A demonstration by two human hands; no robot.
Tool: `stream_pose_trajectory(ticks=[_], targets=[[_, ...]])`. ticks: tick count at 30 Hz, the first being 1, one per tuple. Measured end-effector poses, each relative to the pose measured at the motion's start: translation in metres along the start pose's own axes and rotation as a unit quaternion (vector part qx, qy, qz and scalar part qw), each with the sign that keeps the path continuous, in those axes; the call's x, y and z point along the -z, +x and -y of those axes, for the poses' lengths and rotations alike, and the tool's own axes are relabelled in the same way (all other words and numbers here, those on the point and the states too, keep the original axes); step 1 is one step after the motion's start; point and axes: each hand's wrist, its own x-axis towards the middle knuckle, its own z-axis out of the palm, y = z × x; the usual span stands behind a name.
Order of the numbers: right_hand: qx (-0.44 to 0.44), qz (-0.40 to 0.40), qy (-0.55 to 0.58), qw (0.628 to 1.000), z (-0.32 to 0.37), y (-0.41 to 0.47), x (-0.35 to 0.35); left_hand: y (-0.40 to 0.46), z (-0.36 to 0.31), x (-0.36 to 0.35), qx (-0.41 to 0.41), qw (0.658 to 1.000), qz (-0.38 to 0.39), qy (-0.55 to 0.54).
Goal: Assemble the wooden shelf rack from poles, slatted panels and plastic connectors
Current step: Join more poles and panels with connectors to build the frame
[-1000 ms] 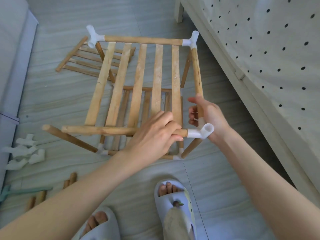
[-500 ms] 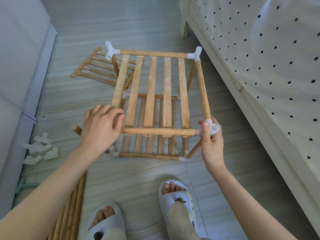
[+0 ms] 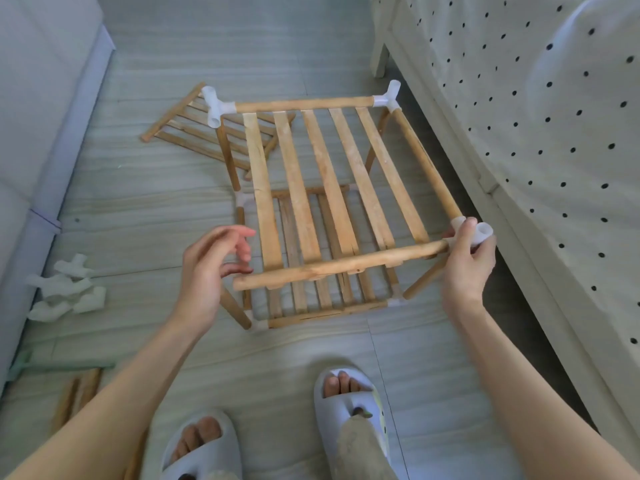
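The wooden rack (image 3: 322, 188) stands on the floor with a lower slatted panel (image 3: 311, 292) and an upper slatted panel (image 3: 332, 178). White plastic connectors sit at its far left (image 3: 214, 105) and far right (image 3: 387, 98) top corners. My right hand (image 3: 467, 261) grips the near right connector (image 3: 482, 233), where the front pole (image 3: 339, 266) and the right side pole (image 3: 426, 161) meet. The front pole's left end (image 3: 239, 284) is bare, with no connector on it. My left hand (image 3: 211, 268) hovers just left of that end, fingers loose, holding nothing.
A spare slatted panel (image 3: 180, 126) lies on the floor behind the rack. Several loose white connectors (image 3: 65, 289) lie at the left by a grey sofa (image 3: 31, 133). Spare poles (image 3: 74, 400) lie at the lower left. A bed with a dotted sheet (image 3: 519, 133) runs along the right.
My left hand let go of the front pole and drew back to the left, now apart from the pole's bare end. My right hand stays on the near right connector.
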Motion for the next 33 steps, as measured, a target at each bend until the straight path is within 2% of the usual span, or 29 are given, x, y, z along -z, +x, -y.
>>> stream_pose_trajectory(ticks=[2, 5, 10, 17, 21, 26, 33], targets=[[-0.003, -0.016, 0.029, 0.999, -0.001, -0.005, -0.002, 0.001, 0.003, -0.003, 0.005, 1.0, 0.012, -0.002], [-0.013, -0.044, 0.069, 0.997, 0.001, -0.009, -0.008, 0.002, 0.012, -0.005, 0.002, 0.997, 0.025, 0.073], [-0.038, -0.065, 0.098, 0.992, 0.005, -0.007, -0.017, 0.007, 0.017, -0.004, 0.007, 0.994, -0.02, 0.11], [-0.061, -0.069, 0.11, 0.99, 0.004, -0.006, -0.017, 0.007, 0.024, -0.005, -0.021, 0.989, -0.034, 0.145], [-0.063, -0.038, 0.089, 0.993, 0.008, -0.006, -0.01, 0.008, 0.026, -0.007, -0.052, 0.974, -0.037, 0.219], [-0.066, 0.019, 0.055, 0.996, 0.015, -0.01, 0.004, 0.009, 0.025, -0.009, -0.053, 0.96, -0.044, 0.27], [-0.138, 0.123, -0.069, 0.98, 0.022, -0.022, 0.009, 0.008, 0.021, -0.005, -0.005, 0.982, -0.061, 0.178]])
